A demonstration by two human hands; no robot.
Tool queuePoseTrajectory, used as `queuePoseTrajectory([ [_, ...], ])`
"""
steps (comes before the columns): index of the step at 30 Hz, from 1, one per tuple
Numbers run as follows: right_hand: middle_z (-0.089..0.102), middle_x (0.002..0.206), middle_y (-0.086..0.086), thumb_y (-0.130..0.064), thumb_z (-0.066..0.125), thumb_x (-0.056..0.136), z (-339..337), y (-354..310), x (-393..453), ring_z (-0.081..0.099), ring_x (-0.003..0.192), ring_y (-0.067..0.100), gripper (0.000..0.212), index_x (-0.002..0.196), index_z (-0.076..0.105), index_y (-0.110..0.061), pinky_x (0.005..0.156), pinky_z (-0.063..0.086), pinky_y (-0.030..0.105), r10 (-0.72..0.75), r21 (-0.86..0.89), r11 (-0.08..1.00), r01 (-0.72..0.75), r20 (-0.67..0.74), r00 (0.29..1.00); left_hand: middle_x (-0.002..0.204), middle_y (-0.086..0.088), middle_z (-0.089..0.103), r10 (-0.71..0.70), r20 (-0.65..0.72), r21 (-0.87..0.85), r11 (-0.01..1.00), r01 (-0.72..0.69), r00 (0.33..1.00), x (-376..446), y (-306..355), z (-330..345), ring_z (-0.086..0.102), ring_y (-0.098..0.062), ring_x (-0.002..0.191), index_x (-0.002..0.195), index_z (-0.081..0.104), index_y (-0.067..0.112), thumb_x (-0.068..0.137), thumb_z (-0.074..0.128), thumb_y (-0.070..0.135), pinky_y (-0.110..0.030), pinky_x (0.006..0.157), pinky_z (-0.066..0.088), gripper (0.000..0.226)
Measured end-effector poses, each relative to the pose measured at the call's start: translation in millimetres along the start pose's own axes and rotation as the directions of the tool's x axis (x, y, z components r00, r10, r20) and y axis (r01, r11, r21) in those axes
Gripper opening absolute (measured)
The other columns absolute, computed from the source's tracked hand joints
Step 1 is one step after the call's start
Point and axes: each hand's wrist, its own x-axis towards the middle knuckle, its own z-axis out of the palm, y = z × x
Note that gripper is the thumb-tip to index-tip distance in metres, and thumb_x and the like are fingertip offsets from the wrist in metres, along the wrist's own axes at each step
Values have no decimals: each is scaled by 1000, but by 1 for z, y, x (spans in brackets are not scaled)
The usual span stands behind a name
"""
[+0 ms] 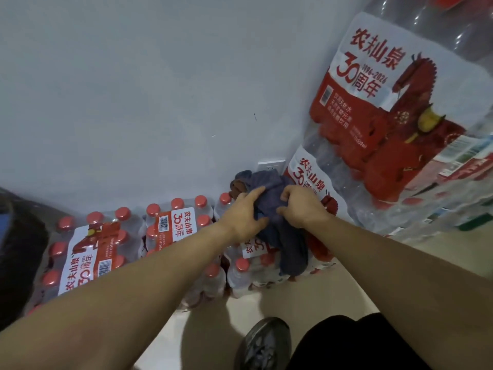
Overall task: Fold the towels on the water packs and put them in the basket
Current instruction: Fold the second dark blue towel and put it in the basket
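**Both hands on the towel**

My left hand [244,216] and right hand [298,206] curl their fingers into a crumpled blue towel [282,231] lying on a low water pack [256,265] beside the wall [160,102]. Its long axis runs from the wall towards me, the near end drooping over the pack's edge. A brown towel [237,188] sits bunched behind it.
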Motion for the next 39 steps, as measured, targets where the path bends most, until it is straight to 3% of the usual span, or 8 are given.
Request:
queuePoseTrajectory([
  [4, 67, 104, 8, -25, 73, 85, -26, -9, -1, 63, 100, 28, 17, 98, 67, -16, 75, 42, 24, 63, 127, 991, -46, -133, 989, 144, -12, 40, 14, 173, 268, 962, -61, 985, 1, 5, -28, 44, -29, 131, 153, 24, 23, 89, 67, 36, -33, 107, 37, 79],
  [9, 60, 73, -11, -26, 74, 84, -44, -24, -11, 60, 74, 13, 13, 83, 61, -25, 63, 41, 21, 1, 432, 896, 104, -235, 972, 111, -7, 68, 115, -1, -92, 989, -115, 993, -10, 35, -65, 65, -23, 100, 121, 60, 11, 81, 77, 38, -39, 89, 54, 50],
  [14, 69, 95, -1, -11, 64, 93, -56, -61, -30, 69, 93, 20, 13, 99, 64, -22, 85, 58, 38, -134, 743, 617, 259, -225, 965, 98, -19, 68, 44, -235, -285, 952, -111, 971, -29, 47, -104, 68, -32, 85, 99, 60, 4, 82, 78, 24, -44, 76, 58, 32],
  [22, 62, 89, 0, 2, 71, 85, -67, -141, -56, 66, 75, 8, 18, 94, 62, -11, 59, 58, 26, -325, 872, 342, 351, -240, 915, 103, -18, 69, 24, -172, -511, 853, -109, 985, -96, 34, -195, 71, -30, 89, 100, 62, 7, 79, 74, 31, -42, 73, 61, 33],
  [26, 63, 69, -7, -5, 81, 77, -54, -177, -58, 65, 57, 12, 22, 81, 62, -15, 54, 60, 37, -422, 823, 426, 376, -187, 887, 90, -18, 71, -77, -281, -559, 824, -98, 956, -129, 3, -208, 71, -25, 78, 96, 63, 5, 82, 68, 33, -37, 68, 61, 31],
  [32, 56, 57, -11, -30, 91, 66, -27, -212, -53, 53, 49, 3, 36, 70, 57, -18, 51, 45, 20, -483, 655, 607, 450, -146, 863, 76, -10, 72, -98, -310, -479, 875, -67, 946, -155, -37, -216, 71, -21, 70, 91, 61, 7, 92, 64, 19, -35, 61, 59, 12],
  [35, 54, 89, -14, -54, 89, 56, -26, -218, -51, 52, 75, -5, 63, 97, 53, -25, 59, 39, 11, -474, 486, 725, 488, -163, 865, 81, -10, 72, 6, -260, -315, 945, -91, 966, -167, -46, -233, 67, -21, 70, 92, 63, 14, 89, 65, 27, -39, 62, 57, 13],
  [39, 54, 130, -9, -48, 87, 65, -27, -225, -53, 57, 114, 9, 79, 132, 49, -32, 87, 51, 25, -635, 572, 671, 472, 115, 764, 81, -6, 71, 98, -117, -287, 949, -128, 988, -181, -48, -248, 65, -17, 72, 94, 66, 19, 85, 66, 34, -31, 64, 54, 17],
])
